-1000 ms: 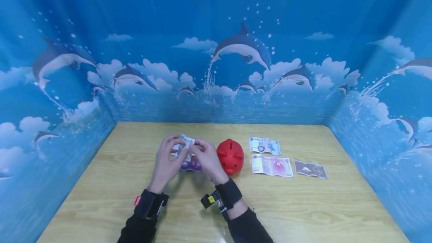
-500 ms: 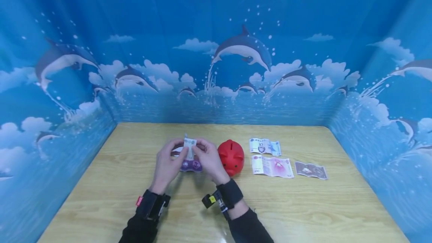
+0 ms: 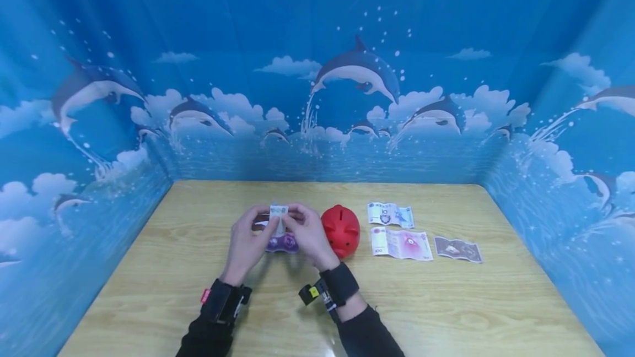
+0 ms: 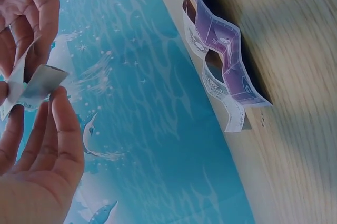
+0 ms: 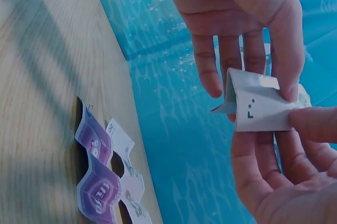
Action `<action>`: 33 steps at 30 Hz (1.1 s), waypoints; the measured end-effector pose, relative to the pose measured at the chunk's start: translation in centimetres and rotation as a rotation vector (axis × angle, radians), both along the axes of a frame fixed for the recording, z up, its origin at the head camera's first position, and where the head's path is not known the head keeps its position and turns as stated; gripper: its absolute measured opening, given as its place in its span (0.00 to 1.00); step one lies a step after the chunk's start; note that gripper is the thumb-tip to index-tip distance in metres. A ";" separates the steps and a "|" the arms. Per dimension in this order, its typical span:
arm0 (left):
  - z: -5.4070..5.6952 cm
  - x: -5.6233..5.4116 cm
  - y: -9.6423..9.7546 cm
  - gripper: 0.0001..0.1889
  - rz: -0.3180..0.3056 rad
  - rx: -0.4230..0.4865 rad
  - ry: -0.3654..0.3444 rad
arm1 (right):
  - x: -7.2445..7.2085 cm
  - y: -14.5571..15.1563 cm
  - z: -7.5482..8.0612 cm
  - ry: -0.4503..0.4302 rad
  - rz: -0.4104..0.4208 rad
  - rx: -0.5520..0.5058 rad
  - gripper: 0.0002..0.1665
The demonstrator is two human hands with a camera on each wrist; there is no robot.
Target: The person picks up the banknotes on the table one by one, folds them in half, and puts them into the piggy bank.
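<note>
A small pale banknote (image 3: 279, 211), folded over on itself, is pinched by both hands above the table. My left hand (image 3: 248, 241) grips its left side between thumb and fingers. From the other side, my right hand (image 3: 308, 238) does the same, the two thumbs close together. In the right wrist view the folded note (image 5: 263, 103) shows a bent loop with an open end. Beneath the hands, a wavy purple banknote (image 4: 224, 39) lies on the table against a wavy whitish one (image 4: 213, 84). The hands partly cover both in the head view.
A red piggy bank (image 3: 340, 231) with a slot on top stands just right of my right hand. Farther right lie a blue-white banknote (image 3: 390, 215), a pink one (image 3: 402, 244) and a dark grey-brown one (image 3: 458, 249). A dolphin-printed blue curtain (image 3: 317, 153) borders the wooden table (image 3: 446, 302).
The note between my hands has turned from slanted to upright and its top end has come down, folded over. Both hands have shifted slightly; the other things stay put.
</note>
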State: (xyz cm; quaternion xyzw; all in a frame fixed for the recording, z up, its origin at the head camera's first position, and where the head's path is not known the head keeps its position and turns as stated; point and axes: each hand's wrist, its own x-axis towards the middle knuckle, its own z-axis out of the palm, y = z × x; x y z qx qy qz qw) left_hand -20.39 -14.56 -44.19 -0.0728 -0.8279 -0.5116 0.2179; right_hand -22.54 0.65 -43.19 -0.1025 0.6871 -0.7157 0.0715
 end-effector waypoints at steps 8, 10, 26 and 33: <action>0.0 0.2 0.1 0.10 -0.001 -0.008 -0.010 | -0.2 0.4 -0.1 0.031 -0.020 0.019 0.15; 0.0 0.2 0.2 0.09 -0.003 -0.009 -0.007 | -0.2 0.4 -0.1 0.031 -0.017 0.015 0.16; -0.3 0.2 0.1 0.05 -0.016 -0.010 0.047 | 0.8 0.6 1.5 0.073 0.048 0.011 0.23; -0.4 0.1 0.0 0.07 -0.008 -0.013 0.003 | 1.0 0.6 2.1 0.079 0.017 0.095 0.21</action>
